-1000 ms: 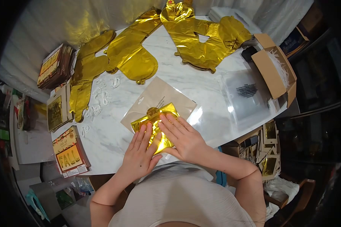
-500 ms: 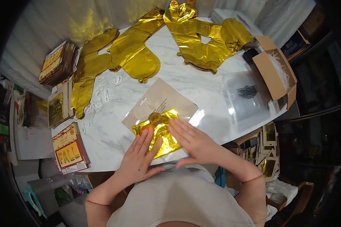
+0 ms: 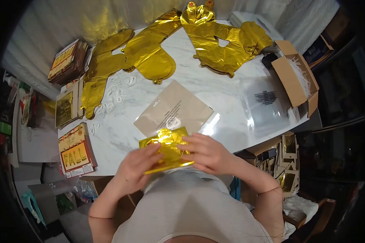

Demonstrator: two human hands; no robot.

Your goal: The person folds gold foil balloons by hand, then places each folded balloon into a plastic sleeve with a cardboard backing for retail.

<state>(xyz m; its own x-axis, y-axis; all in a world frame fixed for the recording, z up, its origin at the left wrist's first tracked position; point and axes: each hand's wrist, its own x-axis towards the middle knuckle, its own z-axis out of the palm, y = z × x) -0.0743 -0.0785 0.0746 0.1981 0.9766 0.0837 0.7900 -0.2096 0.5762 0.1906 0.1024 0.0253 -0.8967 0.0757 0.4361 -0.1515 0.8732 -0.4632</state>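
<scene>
A folded gold foil balloon (image 3: 171,150) lies between my hands at the front edge of the table, overlapping the lower part of a clear bag with a beige card (image 3: 160,111). My left hand (image 3: 138,167) grips its left side, fingers bent over the foil. On the right side my right hand (image 3: 211,153) does the same, with its thumb hidden. A small coil of white string (image 3: 173,123) rests on the card just beyond the foil.
Flat gold foil letter balloons (image 3: 148,60) spread along the back of the marble-patterned table (image 3: 215,91). Small white string coils (image 3: 118,95) lie left of centre. Stacked FALL packs (image 3: 75,156) stand at left; clear bags (image 3: 265,101) and an open cardboard box (image 3: 294,75) at right.
The foil balloon has been drawn toward my body, uncovering the white string coil on the card. My hands went from lying flat on the foil to gripping its sides.
</scene>
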